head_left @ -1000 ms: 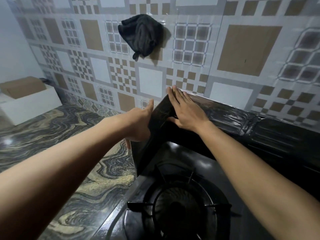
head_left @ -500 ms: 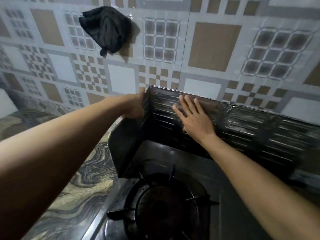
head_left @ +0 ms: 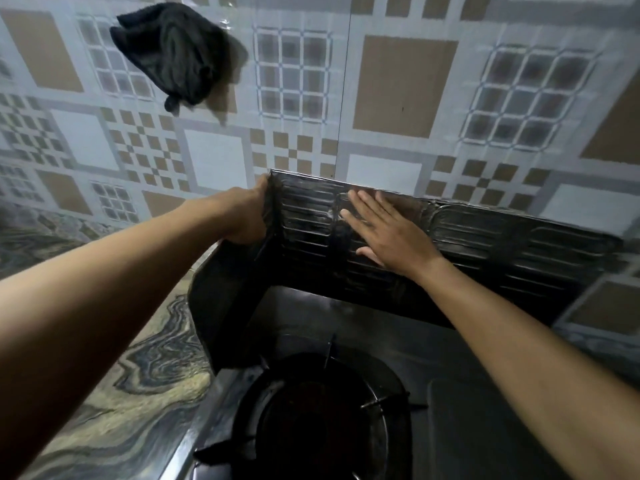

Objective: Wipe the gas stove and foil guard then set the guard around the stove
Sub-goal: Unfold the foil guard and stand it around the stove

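Along the back and left edge of the gas stove, the foil guard stands upright against the tiled wall, its ribbed back panel and left wing meeting at a crease. It looks thin, light and easily dented, so broad flat pressure probably suits it better than pinching. The left hand grips the corner fold, while the right hand lies flat, fingers straight, on the back panel. A black cloth hangs on the wall above the marbled counter.

Open space above the gas stove; foil guard along back and left, tiled wall just behind.
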Demonstrator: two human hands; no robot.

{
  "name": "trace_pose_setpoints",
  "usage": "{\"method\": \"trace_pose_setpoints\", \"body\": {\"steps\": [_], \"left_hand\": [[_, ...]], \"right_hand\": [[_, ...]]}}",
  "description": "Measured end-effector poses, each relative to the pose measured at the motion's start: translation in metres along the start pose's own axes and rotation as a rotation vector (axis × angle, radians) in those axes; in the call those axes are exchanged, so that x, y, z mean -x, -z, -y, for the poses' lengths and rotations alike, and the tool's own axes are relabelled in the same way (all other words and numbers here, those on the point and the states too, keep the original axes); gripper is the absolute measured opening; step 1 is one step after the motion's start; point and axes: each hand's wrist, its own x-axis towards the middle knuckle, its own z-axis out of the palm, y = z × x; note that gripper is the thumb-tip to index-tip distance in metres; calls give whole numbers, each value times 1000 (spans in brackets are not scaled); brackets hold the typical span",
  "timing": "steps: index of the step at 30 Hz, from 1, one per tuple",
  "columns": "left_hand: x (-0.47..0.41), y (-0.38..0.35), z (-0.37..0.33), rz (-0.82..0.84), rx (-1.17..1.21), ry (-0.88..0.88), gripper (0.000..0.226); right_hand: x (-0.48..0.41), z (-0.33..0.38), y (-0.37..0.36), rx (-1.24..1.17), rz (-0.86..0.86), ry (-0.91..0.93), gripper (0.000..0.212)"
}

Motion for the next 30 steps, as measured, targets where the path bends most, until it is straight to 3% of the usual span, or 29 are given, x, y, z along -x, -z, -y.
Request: {"method": "trace_pose_setpoints", "body": {"steps": [4,7,9,13,16,22,30], "left_hand": [[8,0,-24,-41,-195,46,91],[14,-10,-55,-44,-417,160,97],[11,-30,-80,-127,-434,41,94],[-10,-84,-136,-70,-350,-344,97],[-28,-111,-147,-144,-367,-386,94],[-56,-140,-151,-200,-283,-328,92],[-70,-155,-181,-215,-117,-177,103]], "right_hand": [[44,-11,7,79,-1,-186,60],[72,-15,4,114,102,-260,61],[80,-15,-1,100,124,-245,59],[93,-31,-7,-14,30,-113,55],[129,-50,-10,7,-19,-114,53],[188,-86,-22,158,248,-223,108],[185,-83,-38,97,238,-255,109]]}}
